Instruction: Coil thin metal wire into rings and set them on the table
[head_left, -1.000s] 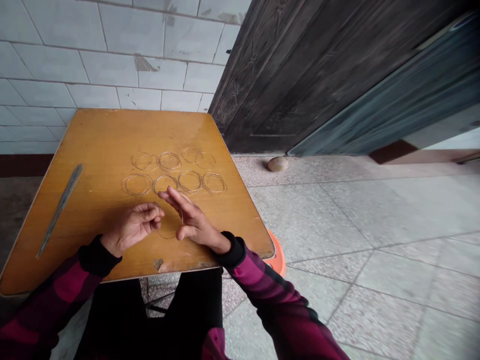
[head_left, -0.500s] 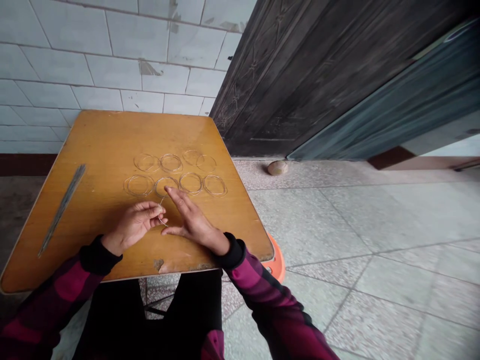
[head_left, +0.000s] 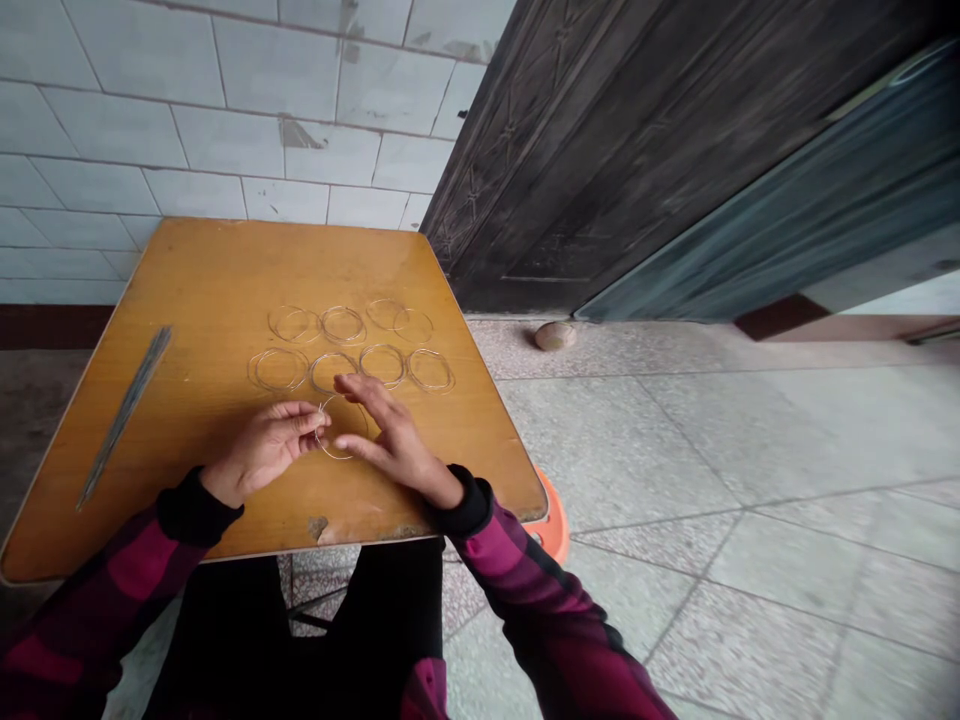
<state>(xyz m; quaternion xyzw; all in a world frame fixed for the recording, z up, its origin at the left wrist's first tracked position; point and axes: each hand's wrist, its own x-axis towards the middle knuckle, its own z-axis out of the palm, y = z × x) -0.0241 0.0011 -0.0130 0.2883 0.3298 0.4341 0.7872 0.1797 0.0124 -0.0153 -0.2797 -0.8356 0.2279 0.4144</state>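
Note:
My left hand pinches a thin wire ring between thumb and fingertips, over the near part of the wooden table. To the right of the ring, my right hand is open, its thumb and fingers spread around the ring's right side. Whether the right hand touches the wire I cannot tell. Beyond my hands, several wire rings lie in two rows, some overlapping. The right fingertips partly cover one ring in the nearer row.
A bundle of straight wires lies along the table's left side. An orange stool shows under the right edge. Behind are a white tiled wall and a dark door. A round stone-like object rests on the floor.
The right thumb has moved away from the left fingers, and more of the wire ring's loop now shows between my hands. The left hand has hardly moved and keeps its pinch.

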